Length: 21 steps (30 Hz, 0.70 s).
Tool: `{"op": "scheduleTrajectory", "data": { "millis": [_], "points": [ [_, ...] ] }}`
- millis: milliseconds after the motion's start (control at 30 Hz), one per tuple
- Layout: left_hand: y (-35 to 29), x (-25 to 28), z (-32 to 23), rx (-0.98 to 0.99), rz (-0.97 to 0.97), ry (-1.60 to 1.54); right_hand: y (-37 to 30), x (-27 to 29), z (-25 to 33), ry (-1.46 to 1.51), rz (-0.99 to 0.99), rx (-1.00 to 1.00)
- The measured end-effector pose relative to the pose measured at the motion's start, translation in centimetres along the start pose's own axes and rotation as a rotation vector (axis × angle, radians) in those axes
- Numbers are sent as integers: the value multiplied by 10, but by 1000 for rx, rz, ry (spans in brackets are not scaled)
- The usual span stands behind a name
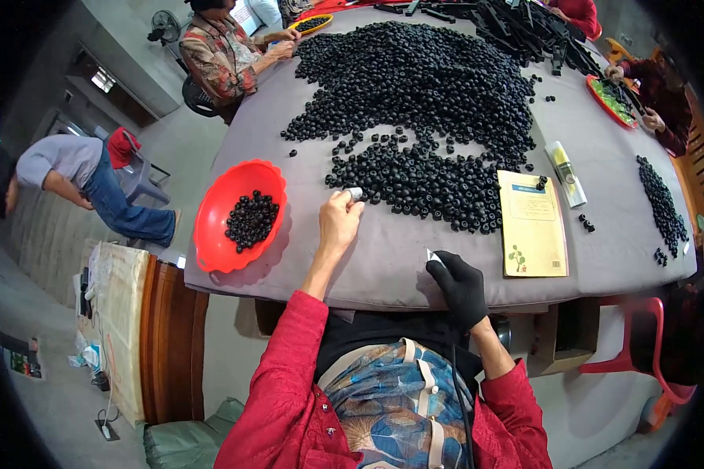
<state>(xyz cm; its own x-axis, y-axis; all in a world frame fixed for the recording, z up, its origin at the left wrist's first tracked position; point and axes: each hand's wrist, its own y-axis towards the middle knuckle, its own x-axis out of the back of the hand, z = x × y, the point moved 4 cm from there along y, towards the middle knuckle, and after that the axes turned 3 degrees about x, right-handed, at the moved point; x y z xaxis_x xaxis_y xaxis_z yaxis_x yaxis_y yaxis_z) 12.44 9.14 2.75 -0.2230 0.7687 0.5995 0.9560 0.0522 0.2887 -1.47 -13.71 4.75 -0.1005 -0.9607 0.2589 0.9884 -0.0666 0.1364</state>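
Observation:
My bare left hand (339,223) is at the near left edge of a spread of small black round pieces with holes (422,184). A grey-white cover wraps one fingertip. Its fingers are curled together, and whatever is between them is too small to make out. Close to the table's front edge, my right hand (459,288) wears a black glove. Its fingers are closed on a small pale pointed blade (432,255), with only the tip showing. Left of my left hand sits a red scalloped bowl (208,221) partly filled with the same black pieces (252,220).
Beyond lies a large heap of black pieces (414,78) on the grey-covered table (383,273), with black strips (524,31) behind. A yellow notebook (533,234) and a clear-and-white tube (565,173) lie at right. Other people (219,59) work around the table.

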Motion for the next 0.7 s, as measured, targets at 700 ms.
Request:
{"op": "scheduleTrajectory", "data": {
  "millis": [700],
  "points": [
    [20,-20,-7,-173,169,267,-1,3,-2,87,19,-42]
  ]
}}
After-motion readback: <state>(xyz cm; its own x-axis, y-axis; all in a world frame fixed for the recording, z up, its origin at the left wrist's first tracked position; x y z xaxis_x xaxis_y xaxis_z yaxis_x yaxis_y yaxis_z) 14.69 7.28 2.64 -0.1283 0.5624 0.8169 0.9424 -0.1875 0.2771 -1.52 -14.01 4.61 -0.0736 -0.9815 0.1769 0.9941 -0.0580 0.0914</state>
